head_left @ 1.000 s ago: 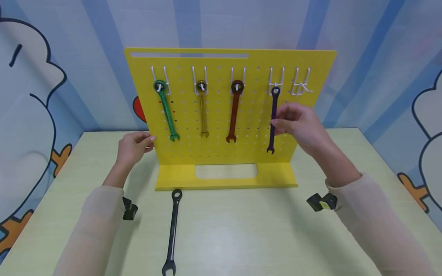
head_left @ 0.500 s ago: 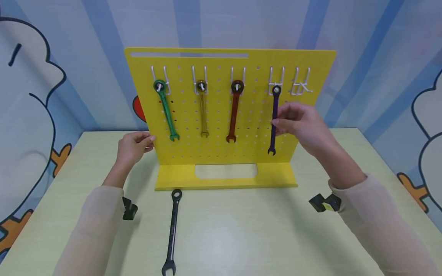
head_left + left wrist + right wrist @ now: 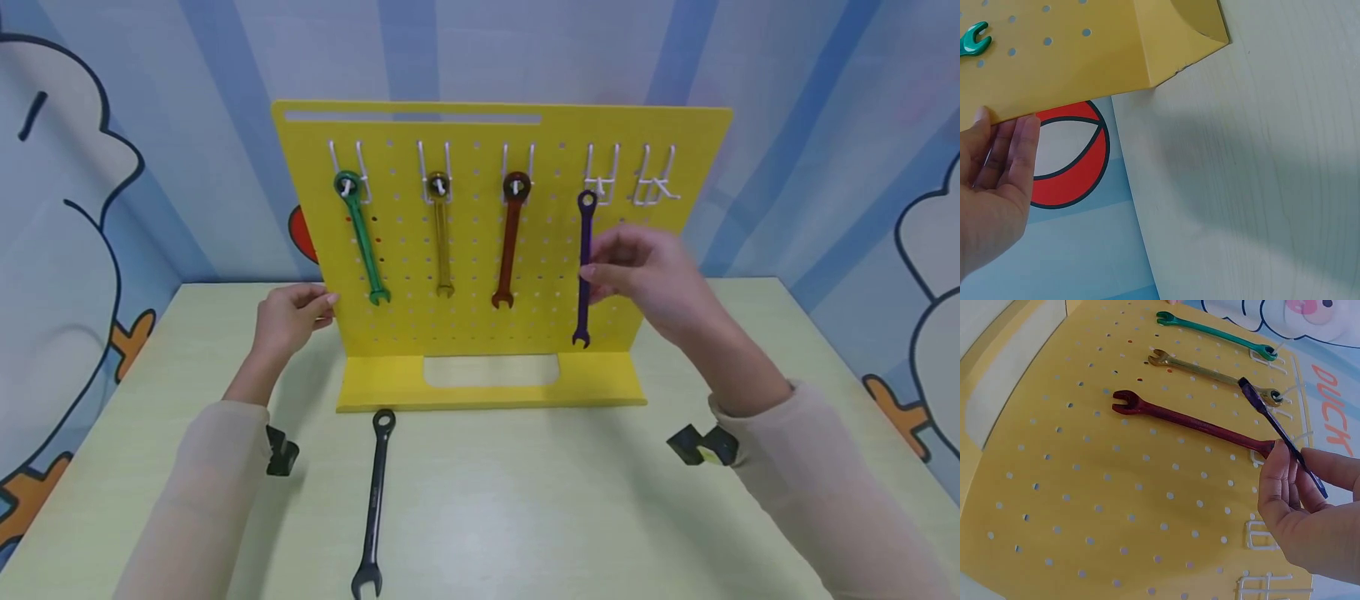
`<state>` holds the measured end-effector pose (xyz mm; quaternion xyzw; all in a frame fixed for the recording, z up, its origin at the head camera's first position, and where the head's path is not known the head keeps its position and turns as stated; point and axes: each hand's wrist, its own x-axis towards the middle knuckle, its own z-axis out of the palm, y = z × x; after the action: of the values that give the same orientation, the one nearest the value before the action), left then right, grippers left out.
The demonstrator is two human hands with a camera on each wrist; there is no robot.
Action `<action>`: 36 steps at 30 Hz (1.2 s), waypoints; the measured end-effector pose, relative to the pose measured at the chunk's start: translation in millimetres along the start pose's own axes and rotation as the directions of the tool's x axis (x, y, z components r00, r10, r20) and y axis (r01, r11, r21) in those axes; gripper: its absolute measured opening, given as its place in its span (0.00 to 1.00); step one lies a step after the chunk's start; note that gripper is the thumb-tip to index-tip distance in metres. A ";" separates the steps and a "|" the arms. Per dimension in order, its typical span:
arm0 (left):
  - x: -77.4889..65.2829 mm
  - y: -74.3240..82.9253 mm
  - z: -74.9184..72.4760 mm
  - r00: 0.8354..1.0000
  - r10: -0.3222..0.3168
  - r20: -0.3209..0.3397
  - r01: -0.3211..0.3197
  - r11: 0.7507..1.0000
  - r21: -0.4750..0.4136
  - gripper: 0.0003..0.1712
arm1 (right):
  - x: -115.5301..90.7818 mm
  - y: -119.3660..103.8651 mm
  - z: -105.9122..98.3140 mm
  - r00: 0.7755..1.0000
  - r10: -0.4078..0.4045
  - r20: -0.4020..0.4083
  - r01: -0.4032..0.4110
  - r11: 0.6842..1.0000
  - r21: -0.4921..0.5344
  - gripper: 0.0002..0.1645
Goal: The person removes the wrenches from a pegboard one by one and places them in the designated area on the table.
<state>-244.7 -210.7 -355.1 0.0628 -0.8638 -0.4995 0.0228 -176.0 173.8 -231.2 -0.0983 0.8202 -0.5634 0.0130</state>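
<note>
My right hand [image 3: 648, 279] pinches a purple combination wrench [image 3: 584, 250] upright before the yellow pegboard [image 3: 472, 325]. Its ring end is just below and left of the fourth white hook [image 3: 602, 179]. In the right wrist view the purple wrench [image 3: 1275, 428] stands off the board, seen edge-on between thumb and fingers. My left hand [image 3: 288, 323] grips the board's left edge; in the left wrist view the thumb is in front and the fingers [image 3: 1019, 156] reach behind. Green [image 3: 363, 242], gold [image 3: 442, 242] and red [image 3: 510, 242] wrenches hang by their ring ends from hooks.
A black combination wrench [image 3: 377, 500] lies on the pale wooden table [image 3: 510, 500] in front of the board's base. The rightmost hook [image 3: 655, 179] bears no wrench. A blue cartoon-printed backdrop [image 3: 480, 50] stands close behind the board.
The purple wrench's ring end has shifted left and slightly down, from in front of the fourth hook to beside it. My right hand moved slightly left with it. My left hand stayed in place.
</note>
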 end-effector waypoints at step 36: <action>86.5 -109.4 16.9 0.992 0.085 -0.097 -0.078 0.994 0.074 0.30 | -13.3 90.7 117.2 0.883 0.206 0.422 -0.263 0.962 0.079 0.05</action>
<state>-322.7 -261.5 -460.3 0.0534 -0.8804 -0.4637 0.0840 -160.8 99.5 -359.2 -0.1129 0.7653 -0.5783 0.2591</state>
